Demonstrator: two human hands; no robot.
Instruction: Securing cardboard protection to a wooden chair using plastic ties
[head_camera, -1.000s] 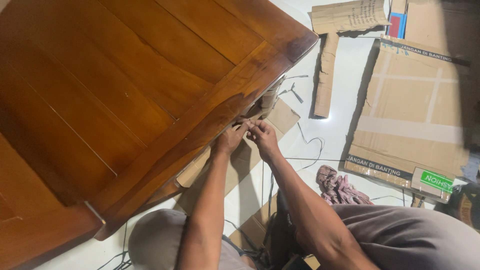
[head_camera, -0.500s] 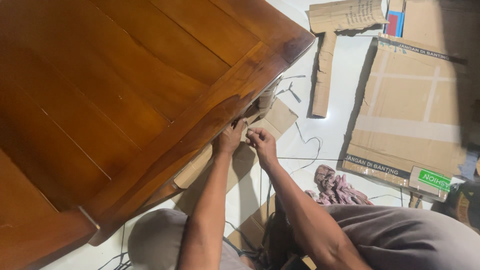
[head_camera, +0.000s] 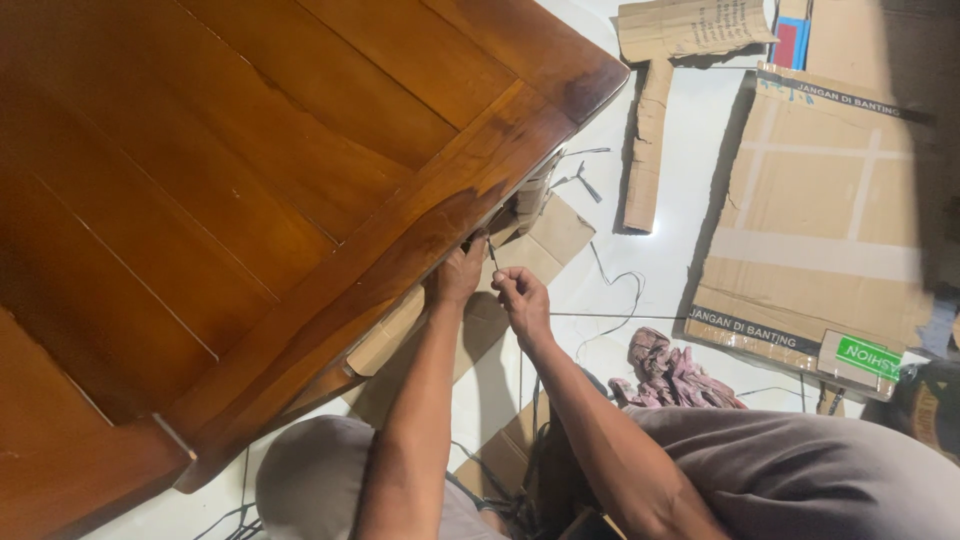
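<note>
A thin dark cord (head_camera: 492, 256) runs between both hands at the edge of the wooden worktop (head_camera: 250, 190), just under its overhang. The left hand (head_camera: 458, 275) presses up against that edge, fingers curled on the cord; the right hand (head_camera: 522, 300), just beside it, pinches the cord's lower stretch. The worktop's slab hides whatever lies beyond the left hand. Under the hands lie folded cardboard pieces (head_camera: 545, 240) on the white floor (head_camera: 670, 260). Right of the right hand lie loose black wires (head_camera: 615, 290), a crumpled pink rag (head_camera: 670, 372) and a large flattened carton (head_camera: 825, 230).
</note>
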